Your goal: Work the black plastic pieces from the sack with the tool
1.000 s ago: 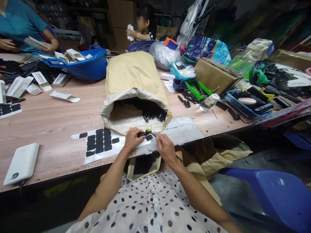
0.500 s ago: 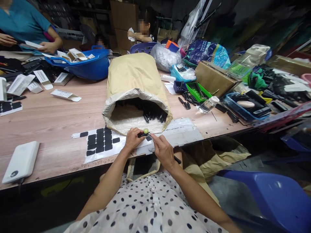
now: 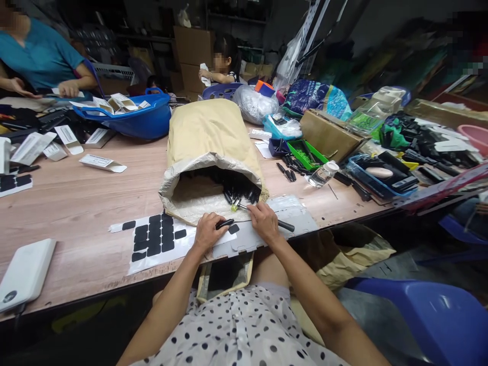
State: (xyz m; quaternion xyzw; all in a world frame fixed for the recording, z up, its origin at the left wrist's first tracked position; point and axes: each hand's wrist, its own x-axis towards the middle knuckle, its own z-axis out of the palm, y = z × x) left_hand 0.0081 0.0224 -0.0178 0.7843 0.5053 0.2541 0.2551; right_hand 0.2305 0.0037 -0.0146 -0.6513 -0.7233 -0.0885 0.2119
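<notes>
My left hand (image 3: pixel 207 232) is closed at the table's front edge, pinching a short black cylindrical piece (image 3: pixel 225 223) that points right. In my right hand (image 3: pixel 264 222) is a small hammer (image 3: pixel 286 225) with a black handle. Its yellow-green head lies left of my fingers, in front of the sack mouth and apart from the black piece. The tan paper sack (image 3: pixel 211 124) lies open towards me, and several black cylindrical pieces (image 3: pixel 244 192) show inside it. Beneath my hands is a grey board (image 3: pixel 293 216). Left of it lies a white sheet with black rounded stickers (image 3: pixel 154 235).
A white power bank (image 3: pixel 28 272) lies at the left. Behind it are white boxes (image 3: pixel 102 162) and a blue basin (image 3: pixel 141 119). To the right stand a green tray (image 3: pixel 307 155), a bottle (image 3: pixel 323 174) and a blue basket (image 3: pixel 381 175). A person in teal (image 3: pixel 46 56) sits across the table.
The hammer head has come away from the black piece, up towards the sack mouth. My right hand has shifted right. The view has tilted slightly.
</notes>
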